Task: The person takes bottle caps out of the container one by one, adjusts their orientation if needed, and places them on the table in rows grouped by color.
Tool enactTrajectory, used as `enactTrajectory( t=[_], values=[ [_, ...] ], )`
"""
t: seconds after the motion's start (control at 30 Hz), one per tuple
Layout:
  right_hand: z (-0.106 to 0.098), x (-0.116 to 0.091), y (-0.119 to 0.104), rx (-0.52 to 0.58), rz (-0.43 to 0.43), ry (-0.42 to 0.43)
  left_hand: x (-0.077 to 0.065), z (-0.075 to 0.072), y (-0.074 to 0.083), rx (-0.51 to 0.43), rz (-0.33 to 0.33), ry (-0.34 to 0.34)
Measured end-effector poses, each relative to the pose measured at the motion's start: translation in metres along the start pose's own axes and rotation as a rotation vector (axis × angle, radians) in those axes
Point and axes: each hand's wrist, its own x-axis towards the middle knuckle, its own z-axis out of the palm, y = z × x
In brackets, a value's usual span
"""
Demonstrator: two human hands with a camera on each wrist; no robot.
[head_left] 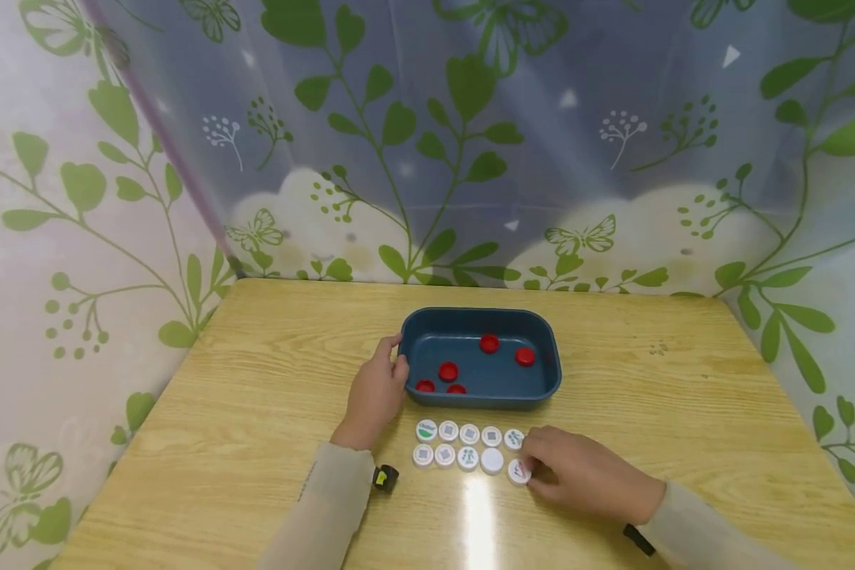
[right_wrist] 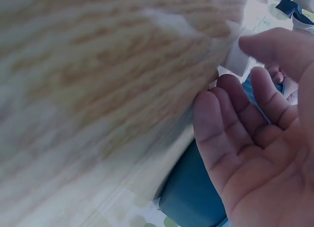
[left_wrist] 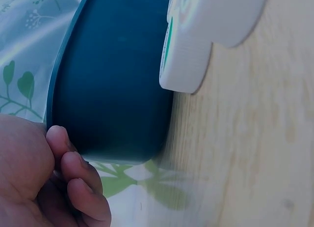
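Left hand (head_left: 372, 400): fingers clamped on the left end of the blue basin (head_left: 480, 402), at its rim.
Far row (head_left: 469, 434): five white discs lying on the table (head_left: 285, 356), just in front of the basin.
Near row (head_left: 468, 457): five more white discs, the rightmost sitting slightly out of line.
Red discs (head_left: 448, 370): five inside the basin, three toward its left, two toward its right.
Right hand (head_left: 587, 473): thumb and fingers pinching the near row's end disc (head_left: 518, 473).

White glare streaks the table (head_left: 627, 388) in front of the tub (head_left: 481, 402), and the right wrist view blurs the grain.
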Motion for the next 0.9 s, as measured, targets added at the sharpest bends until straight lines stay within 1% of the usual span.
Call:
enactTrajectory(
  t=[0.17,0.43,0.73,0.83,0.9],
  values=[
    [-0.0006,0.0042,-0.0021,0.004,0.036,-0.016,0.0002,0.0001,-0.0009,0.002,0.000,0.006],
    [-0.0004,0.0083,0.0000,-0.004,0.021,0.000,-0.0004,-0.0001,0.0010,-0.003,-0.018,-0.008],
    [-0.0027,0.0091,0.0009,-0.004,0.001,0.018,0.0008,-0.0002,0.0017,0.008,-0.002,0.006],
    [-0.0023,0.0088,-0.0007,-0.014,0.029,0.036,0.0003,-0.0009,0.0012,0.006,0.007,0.003],
    [-0.0021,0.0081,-0.0023,-0.032,0.055,0.063,-0.0001,-0.0022,0.0005,0.020,0.020,0.000]
  ],
)
